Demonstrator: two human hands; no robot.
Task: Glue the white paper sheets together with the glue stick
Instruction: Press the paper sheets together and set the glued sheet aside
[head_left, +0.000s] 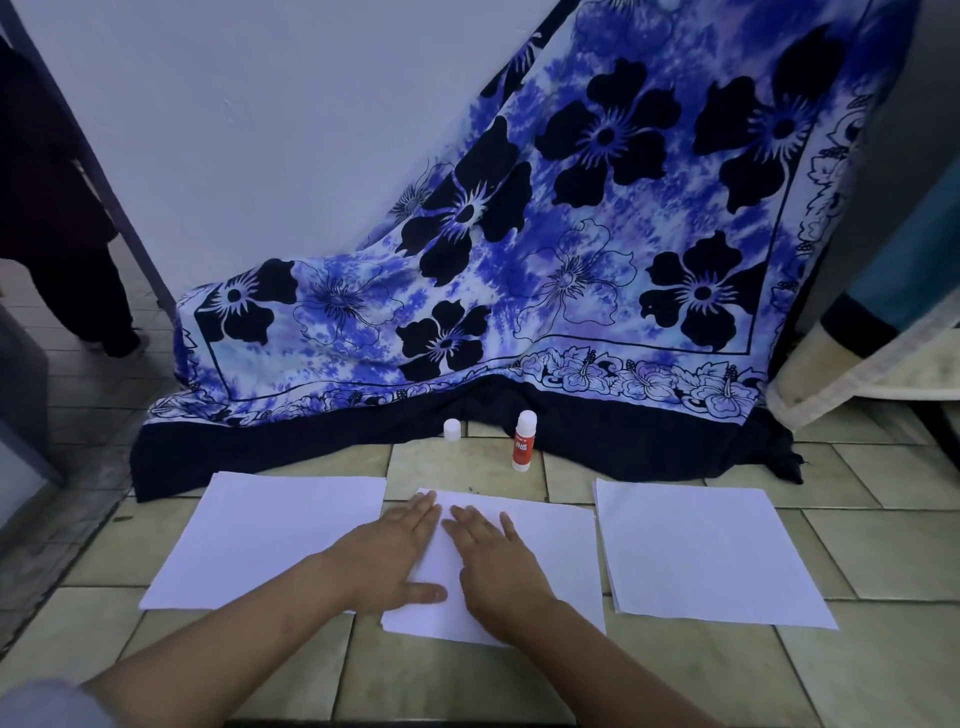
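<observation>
Three groups of white paper lie on the tiled floor. The middle sheet (550, 551) overlaps the right edge of the left sheet (270, 535). My left hand (395, 551) and my right hand (493, 556) both press flat on the middle sheet near that overlap, fingers spread and holding nothing. A small stack of sheets (701, 551) lies apart at the right. Beyond the paper stands the red and white glue stick (523, 440), upright, with its white cap (452, 430) standing separately to the left.
A blue flowered cloth (571, 260) hangs down the wall and spreads over the floor just behind the glue stick. A person's dark-clothed legs (78, 260) stand at the far left. A mattress edge (857, 374) is at the right.
</observation>
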